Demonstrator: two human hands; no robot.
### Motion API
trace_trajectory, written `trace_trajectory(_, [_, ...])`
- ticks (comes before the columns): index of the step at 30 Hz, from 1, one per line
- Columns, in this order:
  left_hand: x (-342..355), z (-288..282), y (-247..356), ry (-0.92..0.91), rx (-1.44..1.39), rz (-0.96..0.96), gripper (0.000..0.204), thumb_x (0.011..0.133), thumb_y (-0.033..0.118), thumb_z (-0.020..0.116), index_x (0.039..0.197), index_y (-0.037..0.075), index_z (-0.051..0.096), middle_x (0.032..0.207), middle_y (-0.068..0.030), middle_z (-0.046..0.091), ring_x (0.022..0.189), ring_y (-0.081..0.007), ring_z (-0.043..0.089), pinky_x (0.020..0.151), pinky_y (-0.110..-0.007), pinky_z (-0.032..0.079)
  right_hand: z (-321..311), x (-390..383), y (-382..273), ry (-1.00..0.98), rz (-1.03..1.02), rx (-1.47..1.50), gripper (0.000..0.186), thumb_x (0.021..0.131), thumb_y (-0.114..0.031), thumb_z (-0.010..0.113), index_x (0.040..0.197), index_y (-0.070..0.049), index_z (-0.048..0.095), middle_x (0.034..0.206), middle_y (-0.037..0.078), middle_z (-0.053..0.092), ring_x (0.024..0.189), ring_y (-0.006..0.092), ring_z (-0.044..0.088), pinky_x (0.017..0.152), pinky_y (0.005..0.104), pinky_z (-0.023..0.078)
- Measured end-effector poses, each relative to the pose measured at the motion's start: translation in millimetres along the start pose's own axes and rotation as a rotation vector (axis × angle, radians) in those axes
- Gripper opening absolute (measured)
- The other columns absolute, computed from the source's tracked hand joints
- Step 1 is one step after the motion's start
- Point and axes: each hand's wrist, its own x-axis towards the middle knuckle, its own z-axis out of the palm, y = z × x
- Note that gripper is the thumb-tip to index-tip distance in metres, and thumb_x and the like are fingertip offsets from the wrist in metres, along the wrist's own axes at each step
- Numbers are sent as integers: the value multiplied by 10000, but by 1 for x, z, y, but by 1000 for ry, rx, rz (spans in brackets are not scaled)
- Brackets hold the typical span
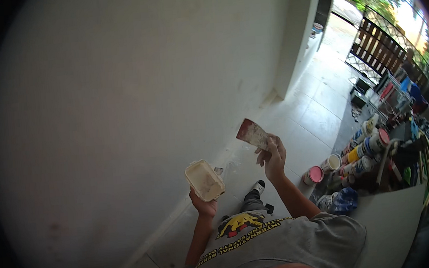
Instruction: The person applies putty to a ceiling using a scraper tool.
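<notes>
My left hand is wrapped round the lower side of a cream plastic tub, its open top turned up. Pale paste coats the inside of the tub. Against its right side shows a small grey flat piece, whose kind I cannot make out. To the right and slightly higher, my right hand grips a flat putty scraper with a reddish blade smeared in dried whitish filler. The scraper points up and left toward the wall, apart from the tub.
A plain white wall fills the left and ends at a corner pillar. Paint cans stand on the tiled floor at right, among them a pink-topped can and a white pail. Beyond is a slatted gate.
</notes>
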Motion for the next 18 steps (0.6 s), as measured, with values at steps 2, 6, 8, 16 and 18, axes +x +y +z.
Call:
trace_trajectory(2, [-21, -20, 16, 74, -8, 122, 639, 949, 556, 363, 1431, 140, 418, 1310, -100, 566, 1124, -299, 617, 798, -529, 578, 34, 16, 7, -83, -8, 11, 250, 1026, -227, 468, 1110, 4, 517, 755, 139, 632, 497, 162, 590, 384, 229, 403])
trace_trajectory(6, [-55, -36, 35, 74, -12, 318, 632, 950, 542, 369, 1433, 136, 410, 1341, -97, 542, 1139, -306, 606, 766, -540, 580, 79, 28, 25, -233, -27, 7, 193, 994, -172, 546, 1084, -7, 501, 843, 164, 670, 625, 191, 680, 422, 228, 432])
trace_trajectory(8, [-63, -39, 39, 31, -14, 361, 635, 955, 535, 392, 1447, 135, 391, 1388, -88, 506, 1199, -310, 571, 805, -551, 573, 93, 27, 36, -334, 44, -9, 180, 961, -132, 602, 1055, -28, 488, 902, 174, 689, 692, 212, 711, 446, 239, 453])
trace_trajectory(16, [-60, -21, 38, 274, -37, 511, 689, 927, 627, 407, 1438, 165, 406, 1347, -82, 542, 1109, -300, 606, 763, -506, 552, 111, 32, 60, -596, 286, 71, 194, 1002, -212, 508, 1063, -29, 495, 852, 164, 673, 583, 208, 675, 400, 250, 437])
trace_trajectory(18, [-55, -14, 37, 256, -45, 522, 693, 930, 632, 402, 1445, 168, 398, 1355, -85, 535, 1113, -302, 604, 761, -504, 552, 116, 44, 56, -661, 271, 60, 233, 1029, -255, 452, 1063, -29, 493, 789, 151, 663, 539, 207, 658, 383, 246, 427])
